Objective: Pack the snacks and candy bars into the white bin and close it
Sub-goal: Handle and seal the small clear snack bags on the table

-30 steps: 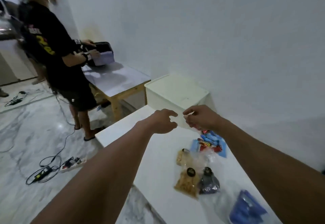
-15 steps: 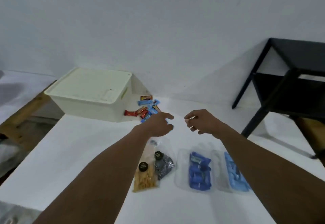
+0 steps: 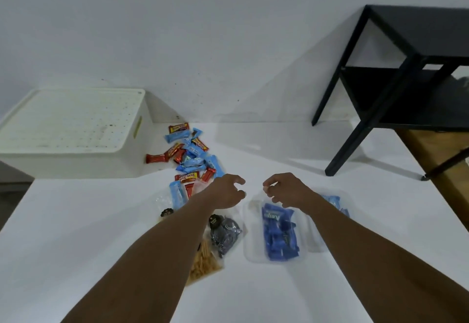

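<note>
A: So where did the white bin (image 3: 76,165) sit from the hands?

B: Off at ten o'clock from the left hand (image 3: 225,192), at the far left of the white table (image 3: 76,246), with its lid (image 3: 71,119) on. The left hand was the nearer one. The right hand (image 3: 286,190) hovered just beside it at three o'clock.

A: And the candy bars (image 3: 189,155)?

B: Between the bin and the left hand, a loose heap at eleven o'clock from that hand. It ran roughly twelve to six, its near end almost at the knuckles.

A: Were the hands holding anything?

B: The left one's fingers were loosely curled and empty. The right had thumb and forefinger close together over the top edge of the clear bag of blue packets (image 3: 279,236). Whether it pinched the plastic, I couldn't tell. That bag lay at six o'clock from it, long axis twelve to six.

A: Next step?

B: My guess was lid off first, left hand leading, since the bin was shut and the snacks lay outside.
</note>
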A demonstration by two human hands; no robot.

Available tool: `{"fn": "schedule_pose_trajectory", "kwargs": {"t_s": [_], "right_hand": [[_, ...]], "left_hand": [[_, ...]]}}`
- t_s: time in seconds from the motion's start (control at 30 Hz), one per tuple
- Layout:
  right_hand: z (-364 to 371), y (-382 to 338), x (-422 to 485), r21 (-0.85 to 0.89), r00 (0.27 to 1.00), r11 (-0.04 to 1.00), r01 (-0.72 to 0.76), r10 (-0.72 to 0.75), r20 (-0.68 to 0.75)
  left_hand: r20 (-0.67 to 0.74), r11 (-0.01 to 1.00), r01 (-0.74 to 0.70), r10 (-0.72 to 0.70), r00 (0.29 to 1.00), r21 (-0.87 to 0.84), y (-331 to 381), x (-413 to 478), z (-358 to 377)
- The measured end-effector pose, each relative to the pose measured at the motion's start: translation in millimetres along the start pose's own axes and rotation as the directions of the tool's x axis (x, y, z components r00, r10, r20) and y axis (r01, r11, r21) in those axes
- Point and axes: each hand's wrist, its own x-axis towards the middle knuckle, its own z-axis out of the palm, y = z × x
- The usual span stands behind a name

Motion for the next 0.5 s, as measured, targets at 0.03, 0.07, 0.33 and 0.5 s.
{"fn": "schedule_pose_trajectory", "kwargs": {"t_s": [0.03, 0.07, 0.33, 0.5], "right_hand": [[2, 2, 6, -0.010, 1.000, 1.000, 0.007, -0.007, -0.010], [4, 7, 11, -0.027, 0.999, 1.000, 0.008, -0.008, -0.032], [13, 93, 21, -0.240, 0.990, 0.964, -0.117, 0.096, -0.099], [4, 96, 30, -0.231, 0.992, 0.970, -0.079, 0.054, -0.110]], "left_hand": [[-0.003, 1.000, 0.017, -0.017, 1.000, -0.018, -1, 4, 6], [-0.009, 0.999, 0.042, -0.043, 0.999, -0.032, -2, 7, 12], [0.070, 0.995, 0.075, -0.070, 0.995, -0.071, -2, 28, 83], [0.067, 0.993, 0.085, -0.080, 0.995, -0.087, 3, 40, 99]]}}
